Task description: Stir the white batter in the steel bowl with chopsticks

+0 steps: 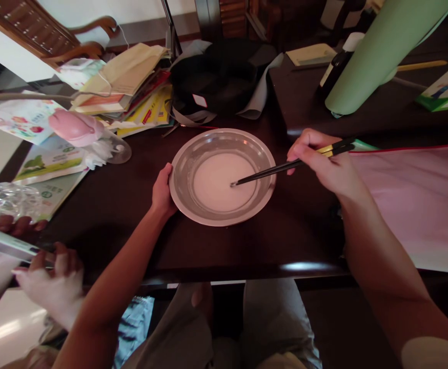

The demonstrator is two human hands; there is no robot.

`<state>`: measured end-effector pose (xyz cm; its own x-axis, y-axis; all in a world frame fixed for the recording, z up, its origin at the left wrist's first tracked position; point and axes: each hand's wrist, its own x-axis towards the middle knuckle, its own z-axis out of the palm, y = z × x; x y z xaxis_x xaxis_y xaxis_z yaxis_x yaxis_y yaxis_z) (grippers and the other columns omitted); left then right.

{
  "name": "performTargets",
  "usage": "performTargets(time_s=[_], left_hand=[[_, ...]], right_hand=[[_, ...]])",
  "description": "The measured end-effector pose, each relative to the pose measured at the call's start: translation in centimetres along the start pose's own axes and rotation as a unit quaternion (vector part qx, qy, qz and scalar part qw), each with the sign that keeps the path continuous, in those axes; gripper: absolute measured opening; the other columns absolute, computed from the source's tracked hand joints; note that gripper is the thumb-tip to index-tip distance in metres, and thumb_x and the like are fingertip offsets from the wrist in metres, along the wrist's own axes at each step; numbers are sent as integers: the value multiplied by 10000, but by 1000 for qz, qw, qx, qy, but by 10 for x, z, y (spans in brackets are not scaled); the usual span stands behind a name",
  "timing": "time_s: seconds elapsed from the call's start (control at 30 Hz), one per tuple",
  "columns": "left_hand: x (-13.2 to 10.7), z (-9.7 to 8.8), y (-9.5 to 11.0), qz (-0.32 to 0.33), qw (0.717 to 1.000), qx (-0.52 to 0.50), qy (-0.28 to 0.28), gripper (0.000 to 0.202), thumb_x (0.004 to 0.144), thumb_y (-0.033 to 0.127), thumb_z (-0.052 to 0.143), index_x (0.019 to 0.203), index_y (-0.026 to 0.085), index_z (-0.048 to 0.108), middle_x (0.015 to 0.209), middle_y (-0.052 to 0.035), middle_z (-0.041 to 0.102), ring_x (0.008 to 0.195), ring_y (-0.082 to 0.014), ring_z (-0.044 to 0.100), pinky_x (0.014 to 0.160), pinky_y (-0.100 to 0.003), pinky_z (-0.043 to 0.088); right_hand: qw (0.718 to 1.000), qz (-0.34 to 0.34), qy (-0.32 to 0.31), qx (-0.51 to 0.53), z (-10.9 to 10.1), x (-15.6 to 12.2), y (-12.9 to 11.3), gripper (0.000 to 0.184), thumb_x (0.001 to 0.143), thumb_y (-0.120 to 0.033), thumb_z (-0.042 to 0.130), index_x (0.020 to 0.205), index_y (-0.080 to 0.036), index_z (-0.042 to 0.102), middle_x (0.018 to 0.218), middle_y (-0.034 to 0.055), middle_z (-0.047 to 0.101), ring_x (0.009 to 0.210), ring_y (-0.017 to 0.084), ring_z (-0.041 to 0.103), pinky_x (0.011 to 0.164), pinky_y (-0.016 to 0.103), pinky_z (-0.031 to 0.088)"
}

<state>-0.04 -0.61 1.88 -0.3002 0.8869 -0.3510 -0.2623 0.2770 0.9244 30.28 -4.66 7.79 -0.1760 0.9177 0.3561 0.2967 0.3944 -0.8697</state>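
A shallow metal bowl (181, 202) with a white liquid (216, 182) in it sits on the dark table (124, 205). My left hand (162, 192) rests against the bowl's left rim, fingers curled on its edge. My right hand (320, 161) is closed on a pair of black chopsticks (273, 171). The tips of the chopsticks dip into the white liquid near the bowl's middle.
Another person's hand (53, 284) holds a phone-like object at the lower left. A pink toy (76, 128), booklets and papers lie at the left back. A black bag (216, 77), a dark bottle (335, 64), a green roll (378, 46) and a pink sheet (420, 200) are also there.
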Motion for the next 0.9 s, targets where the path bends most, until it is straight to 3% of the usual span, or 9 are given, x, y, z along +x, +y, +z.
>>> performTargets(time_s=[0.13,0.33,0.53,0.7,0.8,0.9], left_hand=[[1,0,0,-1,1000,2,2,279,820,409,597,619,220,561,556,13,597,675,-192,667,679,-296,562],[1,-1,-1,5,1000,-6,1,274,839,362,570,610,211,557,559,16,591,623,-171,644,673,-290,553],[2,-1,-1,4,1000,-3,0,271,831,389,582,622,219,560,557,18,586,603,-163,631,670,-286,548],[1,-1,-1,0,1000,-3,-13,281,809,432,605,629,218,573,562,7,594,637,-184,651,665,-290,550],[1,-1,-1,8,1000,-5,-7,283,800,421,615,612,218,555,552,14,588,617,-176,644,654,-285,551],[2,-2,-2,5,1000,-8,-3,266,810,401,598,620,220,555,554,16,593,631,-175,650,655,-281,554]], right_hand=[[998,-15,-42,-45,8,0,2,209,911,-312,580,726,-213,581,692,-14,587,636,128,534,600,286,405],[1000,-9,9,-28,-1,0,-1,267,935,-315,545,688,-220,578,635,-12,595,648,142,568,655,306,435],[997,-12,-52,-55,8,0,0,226,911,-340,582,717,-223,587,705,-11,604,647,135,545,609,296,420],[999,-7,21,-42,0,0,0,272,929,-342,552,682,-229,573,629,-9,605,640,155,565,638,325,441],[1000,5,-14,-2,2,-1,-2,275,932,-355,543,692,-227,578,624,-8,600,623,151,571,622,322,444],[998,0,-49,-33,8,-1,-1,245,916,-358,571,713,-223,591,689,-7,608,642,138,556,608,302,430]])
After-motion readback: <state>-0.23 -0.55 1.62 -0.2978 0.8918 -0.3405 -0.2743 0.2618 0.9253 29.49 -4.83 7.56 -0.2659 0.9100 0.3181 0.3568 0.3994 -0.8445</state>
